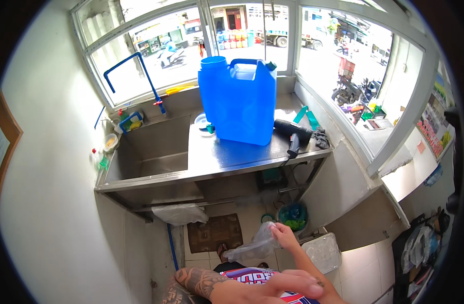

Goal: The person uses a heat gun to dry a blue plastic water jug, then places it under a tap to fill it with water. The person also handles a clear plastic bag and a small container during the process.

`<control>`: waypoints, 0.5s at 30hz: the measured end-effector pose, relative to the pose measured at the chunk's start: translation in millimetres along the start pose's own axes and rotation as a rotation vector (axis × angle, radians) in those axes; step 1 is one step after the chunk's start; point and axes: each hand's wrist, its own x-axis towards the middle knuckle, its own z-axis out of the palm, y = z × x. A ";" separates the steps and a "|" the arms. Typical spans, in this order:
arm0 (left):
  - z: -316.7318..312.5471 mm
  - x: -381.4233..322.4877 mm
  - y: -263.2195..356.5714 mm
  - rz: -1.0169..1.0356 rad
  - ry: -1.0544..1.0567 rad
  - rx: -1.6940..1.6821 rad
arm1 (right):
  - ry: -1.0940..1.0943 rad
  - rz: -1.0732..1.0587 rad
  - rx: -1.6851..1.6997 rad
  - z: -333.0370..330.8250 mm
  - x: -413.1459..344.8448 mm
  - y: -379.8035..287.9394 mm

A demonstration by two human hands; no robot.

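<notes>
My right hand (285,233) pinches the upper end of a clear plastic bag or sleeve (256,245), which trails down to the left in front of my legs. My left hand (281,287) reaches across my torso at the bottom of the view, over my right forearm; its grip is partly hidden. Before me, a large blue plastic water container (237,102) stands upright on the steel counter (213,155). It has a wide round neck, a top handle and a green spigot (210,128) low at its left. A black hair dryer (294,131) lies just right of it.
Left of the container is a steel sink basin (156,148) under a blue pipe faucet (146,76). Green plastic straps (307,117) and a dark crumpled cloth (320,138) lie at the counter's right end. Below are a brown mat (215,232) and a bin (293,217).
</notes>
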 end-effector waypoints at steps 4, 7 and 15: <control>-6.0 -0.8 -29.3 0.248 0.047 -0.033 | 0.036 0.145 0.054 -19.5 -26.3 24.0; -12.6 2.2 -25.3 0.165 -0.166 -0.203 | 0.084 0.216 0.081 -37.1 -36.6 37.9; -22.3 23.3 -21.8 0.167 -0.474 -0.279 | 0.156 0.252 0.230 -38.1 -26.7 22.1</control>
